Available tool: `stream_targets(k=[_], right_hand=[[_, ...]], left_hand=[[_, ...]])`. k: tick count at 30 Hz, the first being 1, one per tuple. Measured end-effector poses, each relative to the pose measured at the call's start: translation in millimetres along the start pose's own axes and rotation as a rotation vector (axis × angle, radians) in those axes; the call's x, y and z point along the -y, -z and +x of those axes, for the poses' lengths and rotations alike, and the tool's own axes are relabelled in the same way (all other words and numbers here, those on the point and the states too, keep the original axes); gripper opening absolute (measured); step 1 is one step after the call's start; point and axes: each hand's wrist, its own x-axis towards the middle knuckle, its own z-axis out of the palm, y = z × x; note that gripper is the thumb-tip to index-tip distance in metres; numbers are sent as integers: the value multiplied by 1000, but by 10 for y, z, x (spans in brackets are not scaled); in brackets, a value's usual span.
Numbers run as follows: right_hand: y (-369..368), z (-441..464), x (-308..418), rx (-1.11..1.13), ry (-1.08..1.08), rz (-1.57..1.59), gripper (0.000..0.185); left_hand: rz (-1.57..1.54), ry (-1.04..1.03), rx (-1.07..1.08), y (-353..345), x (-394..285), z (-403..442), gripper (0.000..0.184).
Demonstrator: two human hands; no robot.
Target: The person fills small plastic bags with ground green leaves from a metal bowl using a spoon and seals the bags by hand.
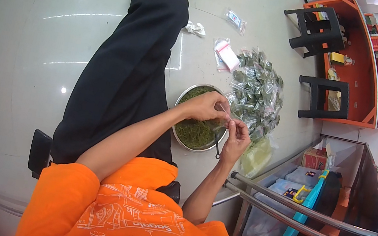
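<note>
My left hand (207, 106) is over a round metal bowl (173, 126), its fingers pinching the edge of a small clear plastic bag (223, 109). My right hand (236, 141) holds the same bag from the right, thumb and fingertips closed on it close to the left fingers. Shredded green leaves (194, 131) lie in the bowl. A black handle (217, 146) leans out over the bowl's right rim; its other end is hidden. To the right of the bowl is a heap of small filled plastic bags (256, 92) with green contents.
A stack of flat bags (227, 55), another packet (235, 21) and crumpled white tissue (195, 29) lie on the tiled floor. A yellowish-green plastic bag (257, 158) sits below the heap. Black stools (325, 99), metal rails (305, 206) and clear bins (266, 222) are at right.
</note>
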Motion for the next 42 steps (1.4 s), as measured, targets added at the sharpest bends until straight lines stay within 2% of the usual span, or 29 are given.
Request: stream_targets(k=[5, 9, 11, 19, 25, 27, 30, 34, 36, 37, 42], right_hand=[[-27, 6, 24, -44, -89, 116, 10], [44, 0, -25, -17, -79, 111, 11], [62, -4, -14, 24, -28, 70, 11], [-25, -22, 12, 20, -39, 65, 10], [73, 20, -73, 19, -15, 137, 10], [76, 17, -100, 28, -20, 158, 10], [1, -6, -110, -19, -118, 185, 10], [-18, 1, -77, -23, -83, 168, 10], [25, 22, -95, -12, -34, 177, 11], [34, 27, -80, -20, -43, 181, 11], [23, 19, -112, -8, -41, 177, 12]], left_hand=[[112, -37, -38, 50, -64, -19, 21], [163, -30, -28, 55, -132, -33, 21], [158, -48, -10, 42, -137, -39, 22], [154, -88, -7, 98, -168, -38, 25], [52, 7, 32, 52, -176, -34, 25], [235, -5, -18, 44, -235, -44, 24], [324, 11, -84, 49, -289, -73, 24], [213, 5, -28, 40, -153, -35, 24], [79, -185, -107, -18, -34, 4, 24], [79, -186, -105, -9, -39, 10, 24], [245, 6, -66, 89, -330, -66, 22]])
